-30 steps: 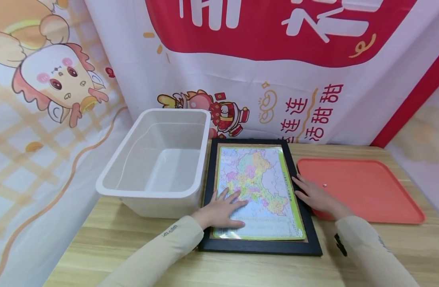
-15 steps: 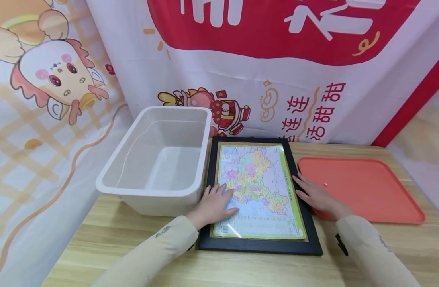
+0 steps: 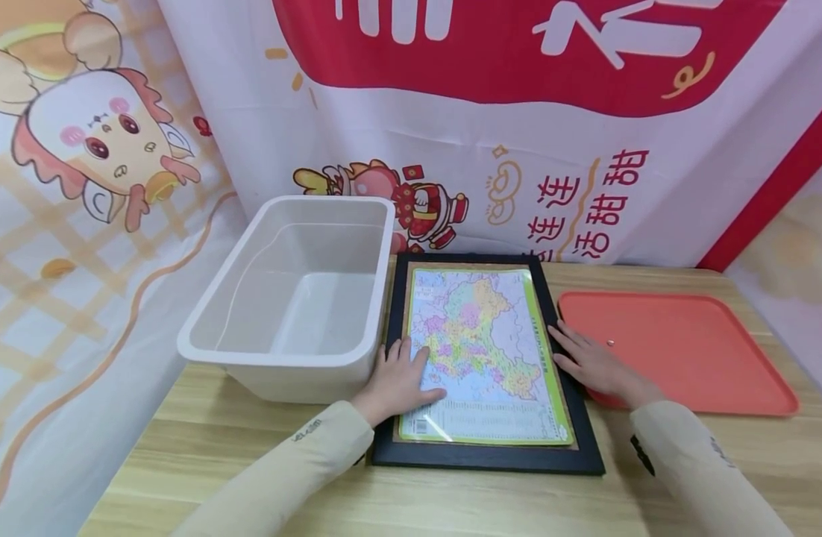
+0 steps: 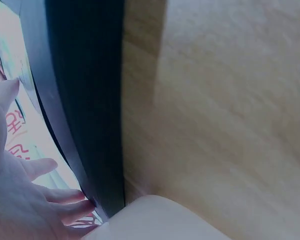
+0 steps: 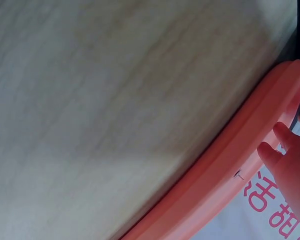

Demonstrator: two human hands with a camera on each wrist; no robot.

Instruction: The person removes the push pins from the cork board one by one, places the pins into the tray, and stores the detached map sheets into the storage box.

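A colourful map sheet (image 3: 491, 373) lies in a black picture frame (image 3: 491, 456) flat on the table. My left hand (image 3: 397, 380) rests with spread fingers on the lower left of the map and the frame's left side. In the left wrist view its fingers (image 4: 40, 167) are straight and apart, beside the frame's dark edge (image 4: 90, 100). My right hand (image 3: 595, 365) touches the frame's right side with extended fingers, its palm over the left edge of the red tray (image 3: 686, 350). The right wrist view shows these fingers (image 5: 285, 145) above the tray's rim (image 5: 215, 185).
A deep white plastic tub (image 3: 283, 363) stands against the frame's left side. One tiny shiny object (image 3: 610, 343) lies on the tray near its left edge. Behind the wooden table (image 3: 236, 440) hangs a printed cloth (image 3: 451, 119), and another patterned cloth (image 3: 115, 261) covers the left.
My left hand has slid left over the map, from its lower middle to its left edge and the frame's side. The right hand stays where it was.
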